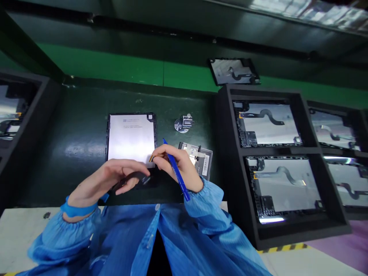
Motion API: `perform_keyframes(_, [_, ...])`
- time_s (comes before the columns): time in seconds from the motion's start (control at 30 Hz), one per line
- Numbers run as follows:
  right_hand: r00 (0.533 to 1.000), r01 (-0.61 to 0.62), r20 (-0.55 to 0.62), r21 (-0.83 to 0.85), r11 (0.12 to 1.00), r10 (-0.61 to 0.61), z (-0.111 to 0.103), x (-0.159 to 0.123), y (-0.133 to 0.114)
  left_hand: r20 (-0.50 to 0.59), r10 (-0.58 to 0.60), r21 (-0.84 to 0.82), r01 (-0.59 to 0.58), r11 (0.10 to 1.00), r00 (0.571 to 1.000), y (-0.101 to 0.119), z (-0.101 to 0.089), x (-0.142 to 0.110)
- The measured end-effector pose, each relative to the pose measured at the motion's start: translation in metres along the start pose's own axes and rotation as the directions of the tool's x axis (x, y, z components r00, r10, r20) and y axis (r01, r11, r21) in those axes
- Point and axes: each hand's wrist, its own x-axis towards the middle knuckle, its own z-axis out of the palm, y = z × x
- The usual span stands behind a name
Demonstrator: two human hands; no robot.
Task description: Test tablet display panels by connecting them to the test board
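Well to the left of the white-backed tablet panel (131, 138), a black compartment rack (36, 115) stands at the edge of your view, with a panel inside it. Your left hand (115, 184), with a blue wristband (77, 210) at the wrist, is closed around a dark flexible strip (135, 177), just in front of the panel's lower edge and above the dark green tabletop (71, 126). The panel itself lies flat on the tabletop, white face up, between your two hands and the rack. Your right hand (181, 168) is closed too, gripping a blue pen (181, 184) that slants across your fingers, and its fingertips (155, 156) reach the panel's lower right corner, beside a small amber tab (151, 158). Just right of the panel, partly under that hand, lies a black labelled board (202, 163). Beyond it, farther from you, sits a chrome tally counter (183, 123). Farther right of the panel, a black foam rack (273, 161) holds panels with curved flex cables, and one more panel (233, 71) lies on a ledge beyond the tabletop.
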Motion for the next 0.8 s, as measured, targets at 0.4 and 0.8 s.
perform_keyframes(0.4, [0.997,0.018,0.081,-0.083,0.996,-0.012,-0.003,-0.002,-0.005,-0.638,0.469,0.521,-0.107,0.847,0.611,-0.023,0.04,0.017])
perform_keyframes(0.8, [0.996,0.032,0.091,-0.156,0.987,-0.018,-0.004,-0.002,-0.002,-0.563,0.492,0.607,-0.072,0.791,0.663,-0.023,0.041,0.02])
